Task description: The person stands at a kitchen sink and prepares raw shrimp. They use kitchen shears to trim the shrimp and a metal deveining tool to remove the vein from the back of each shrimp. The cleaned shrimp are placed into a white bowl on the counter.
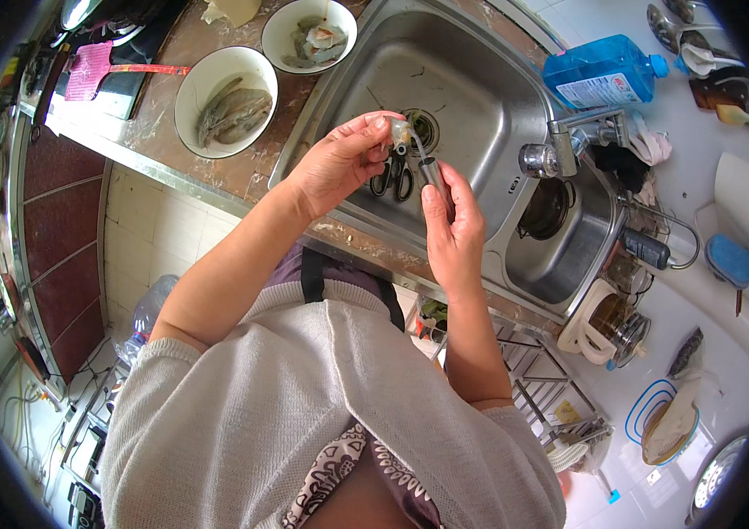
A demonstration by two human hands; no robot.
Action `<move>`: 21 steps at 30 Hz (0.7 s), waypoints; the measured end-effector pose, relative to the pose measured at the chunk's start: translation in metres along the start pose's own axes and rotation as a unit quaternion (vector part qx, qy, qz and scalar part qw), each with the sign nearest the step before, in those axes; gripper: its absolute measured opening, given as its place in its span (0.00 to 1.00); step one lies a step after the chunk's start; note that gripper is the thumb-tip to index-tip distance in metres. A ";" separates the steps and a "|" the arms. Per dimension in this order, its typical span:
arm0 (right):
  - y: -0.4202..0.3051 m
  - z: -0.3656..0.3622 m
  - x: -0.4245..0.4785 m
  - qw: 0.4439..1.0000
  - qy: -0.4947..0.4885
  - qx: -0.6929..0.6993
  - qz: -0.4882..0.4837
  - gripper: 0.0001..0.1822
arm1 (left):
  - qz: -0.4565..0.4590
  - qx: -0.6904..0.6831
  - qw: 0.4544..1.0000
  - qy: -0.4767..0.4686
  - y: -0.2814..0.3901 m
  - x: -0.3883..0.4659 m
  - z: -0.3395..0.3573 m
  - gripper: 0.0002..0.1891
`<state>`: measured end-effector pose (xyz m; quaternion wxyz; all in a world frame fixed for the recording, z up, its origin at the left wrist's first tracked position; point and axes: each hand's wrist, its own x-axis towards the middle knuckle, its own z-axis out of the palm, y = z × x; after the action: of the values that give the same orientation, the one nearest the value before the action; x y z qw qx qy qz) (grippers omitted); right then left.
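Note:
Over the large stainless steel sink basin [480,99], my left hand [338,162] pinches a peeled-looking shrimp [399,131] between thumb and fingers. My right hand [455,228] grips a small tool with a metal handle [432,173]. The tool's thin curved tip reaches up to the shrimp and seems to touch it. Scissors with black handles [403,183] lie below in the basin, their blades hidden. Left of the sink, a white bowl [191,92] holds whole grey shrimp [236,112]. A second white bowl [274,30] contains shrimp pieces [321,43].
A chrome faucet [546,159] rises at the basin's right, near a blue detergent bottle [602,73]. The smaller basin [566,264] holds a dark pot [546,208]. A glass teapot [619,324] stands beyond it. A pink fly swatter [90,71] lies at the left.

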<state>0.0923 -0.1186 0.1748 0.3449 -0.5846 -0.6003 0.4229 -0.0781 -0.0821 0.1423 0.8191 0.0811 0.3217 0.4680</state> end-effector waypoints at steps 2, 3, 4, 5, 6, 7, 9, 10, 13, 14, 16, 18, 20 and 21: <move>0.002 0.001 0.000 1.000 0.002 0.002 -0.001 0.16 | 0.002 -0.005 1.000 -0.006 -0.001 0.000 -0.001 0.14; 0.002 0.001 -0.001 1.000 0.003 0.003 0.000 0.16 | 0.002 -0.008 1.000 -0.008 -0.001 0.000 -0.002 0.14; 0.001 0.001 -0.001 1.000 0.001 0.007 0.004 0.16 | 0.003 -0.009 1.000 -0.008 -0.001 0.000 -0.002 0.14; 0.000 0.001 -0.002 1.000 -0.001 0.011 0.008 0.16 | 0.003 -0.011 1.000 -0.008 -0.001 0.000 -0.002 0.14; -0.001 0.001 -0.002 1.000 -0.002 0.015 0.011 0.16 | 0.003 -0.012 1.000 -0.009 -0.001 -0.001 -0.002 0.14; -0.002 0.002 -0.002 1.000 -0.002 0.021 0.012 0.16 | 0.002 -0.010 1.000 -0.007 -0.001 -0.001 -0.001 0.14; -0.005 0.003 -0.002 0.999 -0.004 0.032 0.013 0.16 | 0.000 -0.006 1.000 -0.002 -0.001 -0.002 0.000 0.14; -0.004 0.003 -0.002 0.999 -0.002 0.030 0.014 0.16 | 0.005 0.002 1.000 0.001 -0.001 -0.002 0.000 0.14; -0.003 0.004 -0.002 1.000 0.006 0.020 0.011 0.16 | 0.021 0.041 0.999 0.008 0.000 -0.002 0.001 0.13; -0.003 0.005 -0.002 1.000 0.010 0.017 0.007 0.16 | 0.028 0.062 0.998 0.008 0.000 -0.001 -0.001 0.12; -0.003 0.005 -0.002 1.000 0.020 0.008 -0.007 0.16 | 0.038 0.087 0.995 0.008 0.002 0.000 -0.001 0.12; 0.000 0.006 -0.002 0.999 0.030 -0.003 -0.028 0.16 | 0.045 0.095 0.994 0.011 0.003 -0.001 0.000 0.11; -0.001 0.005 -0.003 0.999 0.032 0.005 -0.019 0.16 | 0.047 0.070 0.996 0.000 0.004 0.000 -0.002 0.12; -0.002 0.005 -0.003 0.999 0.032 0.009 -0.014 0.16 | 0.047 0.058 0.997 -0.006 0.004 0.000 -0.002 0.12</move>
<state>0.0873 -0.1221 0.1744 0.3753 -0.5865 -0.5931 0.4042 -0.0819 -0.0806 0.1424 0.7919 0.1466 0.3395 0.4860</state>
